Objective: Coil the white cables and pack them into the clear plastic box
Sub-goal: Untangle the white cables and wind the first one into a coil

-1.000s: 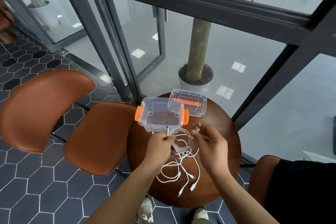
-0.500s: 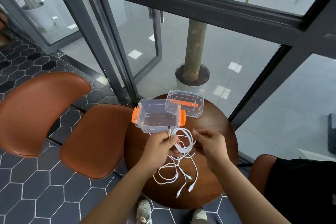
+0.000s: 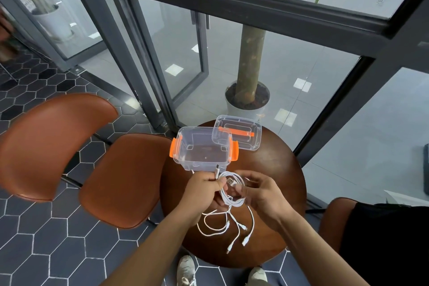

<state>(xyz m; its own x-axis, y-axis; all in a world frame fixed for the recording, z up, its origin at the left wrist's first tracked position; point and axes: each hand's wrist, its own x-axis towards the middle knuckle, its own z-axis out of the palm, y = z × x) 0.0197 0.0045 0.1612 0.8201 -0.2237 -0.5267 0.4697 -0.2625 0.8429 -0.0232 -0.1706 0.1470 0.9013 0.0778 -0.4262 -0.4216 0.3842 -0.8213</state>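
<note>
A white cable (image 3: 232, 195) is wound into a small coil between my hands, above a round dark wooden table (image 3: 278, 169). My left hand (image 3: 204, 190) pinches the coil's left side, with a plug sticking up past its fingers. My right hand (image 3: 260, 195) holds the coil's right side, thumb and fingers around the loops. Loose white cable ends (image 3: 234, 232) with several plugs trail onto the table below. The clear plastic box (image 3: 202, 148) with orange latches stands open just beyond my hands. Its clear lid (image 3: 241, 134) with an orange handle lies behind it to the right.
Two brown leather chairs (image 3: 125, 179) stand left of the table on dark hexagon tiles. A potted tree (image 3: 248, 100) stands behind glass beyond the table. Another brown seat (image 3: 332, 220) and a dark garment are at right. My shoes show under the table's near edge.
The coil has grown tighter and sits higher between my hands. My right hand has moved in from the table to close on the coil's right side.
</note>
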